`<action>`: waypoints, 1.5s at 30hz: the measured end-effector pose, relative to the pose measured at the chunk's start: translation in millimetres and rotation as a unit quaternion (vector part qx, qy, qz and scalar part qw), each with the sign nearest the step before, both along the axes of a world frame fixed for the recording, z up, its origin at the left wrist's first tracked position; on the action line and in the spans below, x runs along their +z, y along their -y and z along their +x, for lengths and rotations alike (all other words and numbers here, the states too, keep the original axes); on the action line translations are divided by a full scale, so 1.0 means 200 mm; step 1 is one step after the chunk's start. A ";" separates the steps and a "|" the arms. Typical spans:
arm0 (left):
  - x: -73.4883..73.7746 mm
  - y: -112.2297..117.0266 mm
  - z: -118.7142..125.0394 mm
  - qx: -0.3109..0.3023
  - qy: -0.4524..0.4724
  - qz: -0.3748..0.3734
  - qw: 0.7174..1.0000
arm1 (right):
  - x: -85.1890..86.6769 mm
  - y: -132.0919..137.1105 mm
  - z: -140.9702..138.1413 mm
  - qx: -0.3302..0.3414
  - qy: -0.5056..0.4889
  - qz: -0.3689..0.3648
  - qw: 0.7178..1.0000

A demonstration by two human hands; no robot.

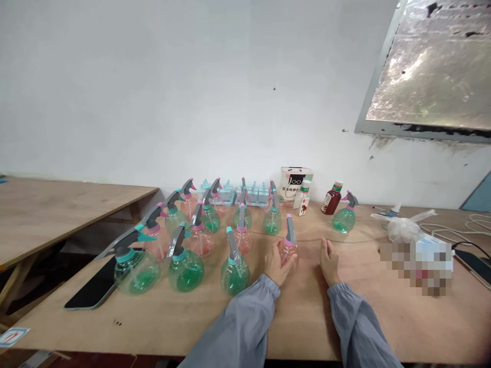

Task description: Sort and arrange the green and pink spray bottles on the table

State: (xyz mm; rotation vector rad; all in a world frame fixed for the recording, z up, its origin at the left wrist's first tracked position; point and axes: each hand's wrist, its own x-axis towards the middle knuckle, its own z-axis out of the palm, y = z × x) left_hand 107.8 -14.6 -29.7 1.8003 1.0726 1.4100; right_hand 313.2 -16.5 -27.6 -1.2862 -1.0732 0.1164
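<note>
My left hand (276,263) is wrapped round the pink body of a spray bottle (290,246) with a grey and pink trigger head, upright on the table. To its right, my right hand (329,260) rests apart from the bottle, its fingers curled together and nothing visible in them. Left of my left hand stands a green spray bottle (235,276) with a turquoise collar. More pink and green spray bottles, among them a green one (186,271) and a pink one (201,240), form rows farther left. A lone green spray bottle (344,220) with a pink collar stands beyond my right hand.
At the back are light-blue racks (256,195), a paper bag (288,179), a white-labelled bottle (302,200) and a dark red bottle (332,198). A black phone (92,286) lies at left. Plastic wrapping (404,229), cables and another phone (473,266) lie at right.
</note>
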 end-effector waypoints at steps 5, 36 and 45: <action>-0.02 0.05 0.03 0.010 0.014 -0.006 1.000 | 0.11 0.03 -0.12 0.201 0.032 0.034 0.979; 0.19 -0.21 0.15 0.190 -0.157 0.043 0.968 | 0.26 0.19 -0.26 0.224 -0.033 -0.054 0.973; 0.06 -0.14 -0.04 0.107 -0.020 0.066 0.992 | 0.49 0.35 -0.40 0.252 -0.327 0.006 0.911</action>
